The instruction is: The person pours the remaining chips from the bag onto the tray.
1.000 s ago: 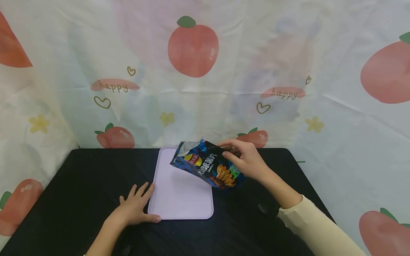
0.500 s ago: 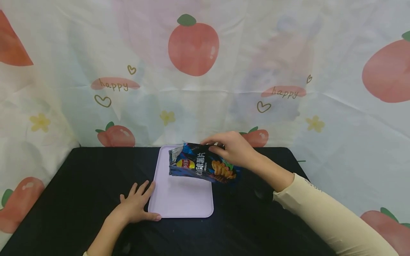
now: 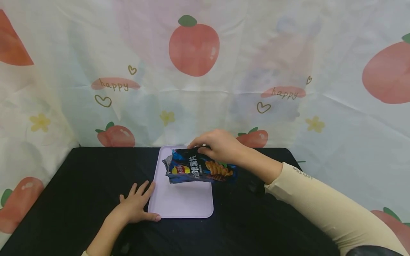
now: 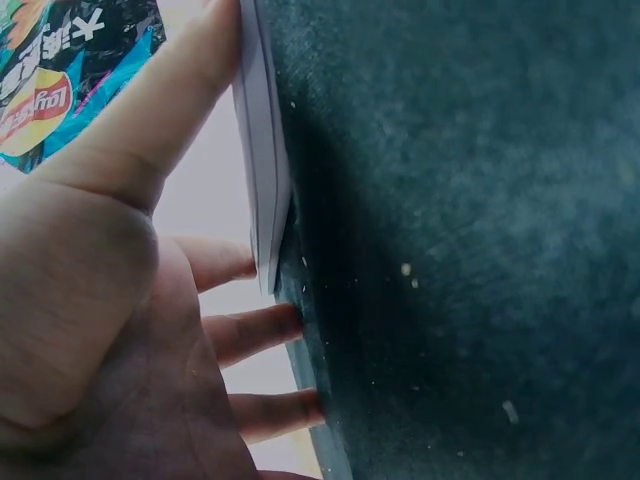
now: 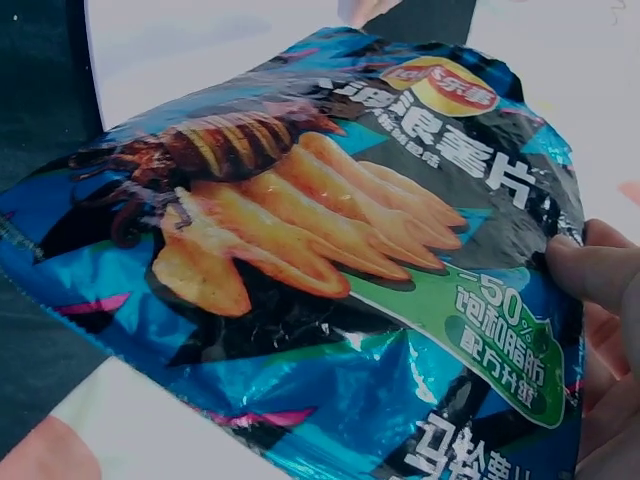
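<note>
1. Backdrop (image 3: pixel 198 106): pale fabric hung behind the table, shallow creases, printed with rounded red fruits (image 3: pixel 194 49), yellow flowers, outlined hearts and the word "happy".
2. Table (image 3: pixel 96 177): black, matt top, rounded far corners. Fine grain and scattered pale specks (image 4: pixel 406 269) show in the left wrist view.
3. Sleeve (image 3: pixel 314 202): cream, soft, finely wrinkled cloth on the right arm, small dark lettering near the cuff; crosses the table's right side.
4. Tray (image 3: pixel 182 201): pale lilac, smooth, flat rectangle with rounded corners and a low raised rim. Lies on the table, its far edge up by the table's far edge.
5. Bag (image 3: pixel 179 177): crisp packet, glossy foil in blue and black, crumpled; red-and-yellow logo, ridged golden crisps pictured, green flash. Held lengthwise across the tray's far half; ragged silvery left end over the tray near its far left corner, right end past the tray's right edge. Cannot tell whether its underside touches anything.
6. Right hand (image 3: pixel 219 145): grasping the bag by its upper edge, thumb on the printed face, fingers behind.
7. Left hand (image 3: pixel 136 206): loose, grasping nothing, fingers spread and fairly straight. Index fingertip against the tray's left edge, thumb at its near left corner.
</note>
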